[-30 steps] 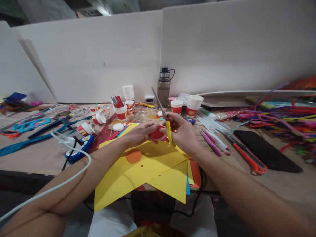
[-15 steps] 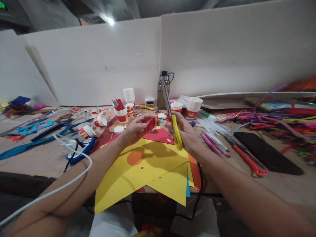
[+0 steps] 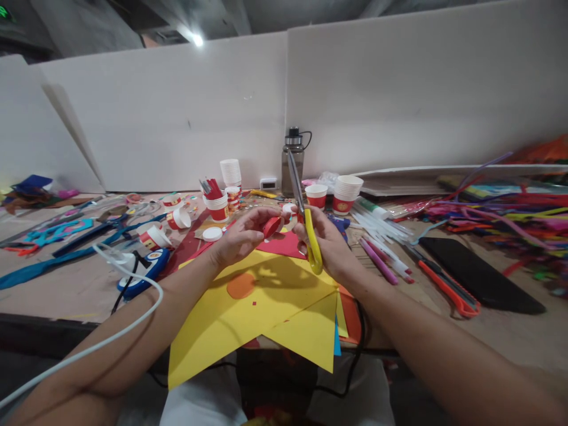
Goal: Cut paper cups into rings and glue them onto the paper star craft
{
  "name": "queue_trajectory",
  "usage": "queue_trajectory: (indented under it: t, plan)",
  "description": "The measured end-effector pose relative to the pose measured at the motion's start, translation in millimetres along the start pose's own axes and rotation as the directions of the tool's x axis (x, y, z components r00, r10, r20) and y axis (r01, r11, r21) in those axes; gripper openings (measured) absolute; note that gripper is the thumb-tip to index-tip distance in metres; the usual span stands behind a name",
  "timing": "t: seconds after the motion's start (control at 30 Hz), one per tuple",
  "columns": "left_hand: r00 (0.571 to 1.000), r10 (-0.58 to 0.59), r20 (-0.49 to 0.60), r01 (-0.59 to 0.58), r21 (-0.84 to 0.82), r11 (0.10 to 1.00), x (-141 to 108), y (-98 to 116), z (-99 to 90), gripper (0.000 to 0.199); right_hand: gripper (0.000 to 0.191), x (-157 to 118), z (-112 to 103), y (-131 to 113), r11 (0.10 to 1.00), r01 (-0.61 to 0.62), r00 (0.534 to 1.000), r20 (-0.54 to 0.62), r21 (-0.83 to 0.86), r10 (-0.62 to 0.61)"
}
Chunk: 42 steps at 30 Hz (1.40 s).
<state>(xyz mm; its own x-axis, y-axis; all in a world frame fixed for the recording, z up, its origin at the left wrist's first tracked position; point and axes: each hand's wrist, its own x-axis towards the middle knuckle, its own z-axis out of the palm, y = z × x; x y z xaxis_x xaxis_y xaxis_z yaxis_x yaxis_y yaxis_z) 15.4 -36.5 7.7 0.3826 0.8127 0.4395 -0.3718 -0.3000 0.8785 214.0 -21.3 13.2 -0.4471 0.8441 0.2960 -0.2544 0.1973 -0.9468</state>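
Between the fingers of my left hand [image 3: 243,234] is a small red piece [image 3: 271,227], seen tilted. My right hand [image 3: 326,236] is closed round the yellow-handled scissors [image 3: 313,242], whose blades point up and away in front of the bottle. Below both hands lie yellow sheets [image 3: 284,305], with an orange disc [image 3: 241,285] on them. A red sheet [image 3: 286,244] lies just beyond, partly hidden by my hands.
A grey bottle [image 3: 293,171] stands behind my hands. Stacked paper cups [image 3: 348,192] and markers [image 3: 379,261] are at the right, beside an orange cutter [image 3: 448,289] and a black phone [image 3: 481,273]. A glue gun stand [image 3: 144,273] and white cable [image 3: 137,325] are at the left.
The red piece has turned in my left hand and now looks narrower. The scissors have shifted slightly down and left with my right hand.
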Motion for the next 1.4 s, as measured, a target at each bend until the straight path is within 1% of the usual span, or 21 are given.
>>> queue_trajectory:
  t: [0.17,0.27,0.4,0.5,0.6,0.7,0.8,0.9,0.97,1.03,1.17,1.3,1.4]
  plan:
    - [1.000,-0.005,0.017,0.005,-0.018,1.000,-1,-3,1.8,0.040,0.048,1,-1,5,0.996,0.033,0.999,0.002,-0.088,-0.033]
    - [1.000,-0.017,-0.002,0.016,-0.029,0.999,-1,-5,4.7,0.037,0.047,1,0,3,0.992,0.043,0.999,0.016,-0.122,-0.042]
    - [0.998,-0.047,-0.031,0.047,0.006,0.999,-1,-5,6.8,0.035,0.047,-2,2,-2,0.986,0.036,0.999,0.037,-0.161,-0.030]
    - [0.998,-0.018,-0.062,0.022,0.049,0.999,1,-2,3.8,0.036,0.050,-4,2,-5,0.966,0.060,0.997,0.057,-0.252,-0.047]
    - [0.995,0.028,-0.100,-0.017,0.104,0.994,3,3,-3.0,0.039,0.050,-5,-2,-6,0.921,0.103,0.994,0.066,-0.375,-0.084]
    - [0.985,0.074,-0.158,-0.047,0.166,0.985,6,6,-10.9,0.041,0.045,-5,-6,-7,0.867,0.122,0.992,0.071,-0.483,-0.100]
    - [0.964,0.119,-0.238,-0.068,0.210,0.975,8,8,-16.8,0.039,0.036,-5,-7,-10,0.778,0.123,0.992,0.096,-0.616,-0.081]
    - [0.937,0.136,-0.320,-0.069,0.212,0.975,10,9,-19.6,0.041,0.028,-7,-4,-15,0.693,0.159,0.987,0.141,-0.703,-0.083]
    - [0.927,0.136,-0.349,-0.069,0.198,0.978,10,9,-20.6,0.043,0.025,-8,-1,-17,0.665,0.177,0.984,0.151,-0.726,-0.097]
    - [0.921,0.145,-0.361,-0.080,0.189,0.979,10,10,-21.3,0.045,0.023,-9,0,-19,0.657,0.181,0.983,0.159,-0.731,-0.094]
    - [0.915,0.170,-0.367,-0.101,0.199,0.975,10,10,-21.9,0.044,0.018,-11,1,-18,0.660,0.143,0.986,0.164,-0.738,-0.029]
    - [0.909,0.171,-0.379,-0.090,0.221,0.971,9,10,-21.1,0.043,0.011,-12,3,-15,0.669,0.155,0.980,0.196,-0.727,-0.013]
    - [0.911,0.162,-0.380,-0.082,0.219,0.972,9,9,-19.8,0.042,0.011,-13,5,-14,0.669,0.145,0.980,0.198,-0.729,0.003]
